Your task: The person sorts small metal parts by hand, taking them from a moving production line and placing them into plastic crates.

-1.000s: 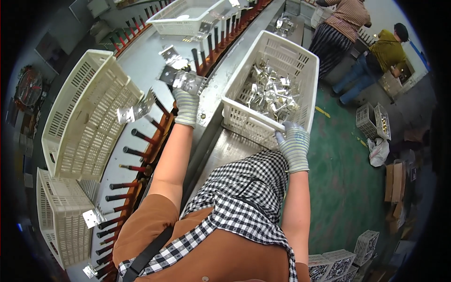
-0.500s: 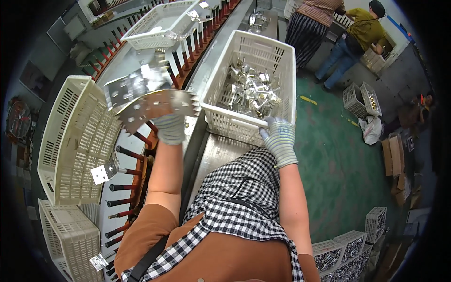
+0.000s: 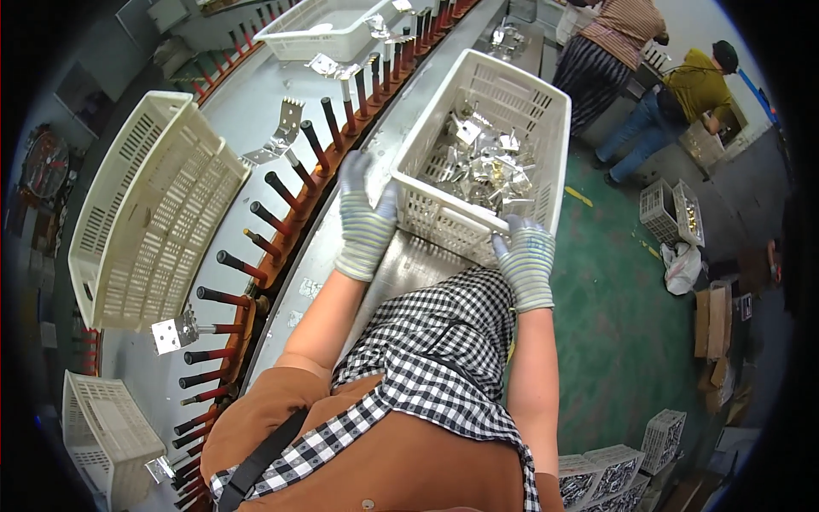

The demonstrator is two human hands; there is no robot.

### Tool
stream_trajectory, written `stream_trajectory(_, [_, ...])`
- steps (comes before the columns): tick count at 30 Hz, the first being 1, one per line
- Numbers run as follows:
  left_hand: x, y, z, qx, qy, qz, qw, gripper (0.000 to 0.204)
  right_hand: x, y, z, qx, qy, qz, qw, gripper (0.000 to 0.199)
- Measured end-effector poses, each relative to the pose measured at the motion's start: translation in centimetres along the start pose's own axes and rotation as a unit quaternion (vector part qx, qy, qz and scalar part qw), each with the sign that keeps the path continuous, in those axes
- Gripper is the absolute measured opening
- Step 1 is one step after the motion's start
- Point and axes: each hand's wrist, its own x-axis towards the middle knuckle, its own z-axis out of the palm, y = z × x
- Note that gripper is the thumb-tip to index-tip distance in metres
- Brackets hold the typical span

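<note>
Now both gloved hands grip a white slatted crate point(image 3: 478, 145) of shiny metal brackets point(image 3: 482, 166) on the steel table point(image 3: 401, 264). Left hand point(image 3: 365, 218) lies flat, fingers together, against the crate's near-left corner. Right hand point(image 3: 522, 256) curls over the near rim. Red-handled pegs point(image 3: 256, 222) line the rail at left, beside an empty tilted crate point(image 3: 145, 213).

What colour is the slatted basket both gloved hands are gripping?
White; the basket with shiny metal parts inside shows best in the head view, left hand and right hand on its near rim.
</note>
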Motion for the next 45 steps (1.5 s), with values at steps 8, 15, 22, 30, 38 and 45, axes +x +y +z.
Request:
stream_trajectory(8, [0.7,-3.5,-5.5,0.035,0.079,-0.03,0.996,0.042,0.1,0.3,0.3,0.006,-0.001,0.0,1.0,0.042])
stream_trajectory(15, [6.1,-5.6,-3.6,0.176,0.072,-0.029,0.981,0.05,0.1,-0.3,0.1,0.019,0.039,-0.001,0.999,0.032])
stream_trajectory(22, [9.1,-1.4,-4.4,0.009,0.19,0.088,0.978,0.029,-0.2,0.3,0.7,-0.016,0.0,0.012,1.0,0.045])
stream_trajectory(30, [7.7,-0.7,1.0,-0.021,-0.036,0.161,0.986,0.036,0.2,0.1,0.4,-0.003,0.013,0.003,1.0,0.044])
stream_trajectory(38, [10.7,-7.0,5.8,0.205,0.002,0.033,0.978,0.066,0.0,-0.2,-0.3,-0.003,0.004,0.01,1.0,0.039])
stream_trajectory(45, [14.4,-13.0,5.3,0.22,0.06,0.087,0.97,0.069,-0.1,-0.3,-0.6,0.035,0.008,0.023,0.999,0.027])
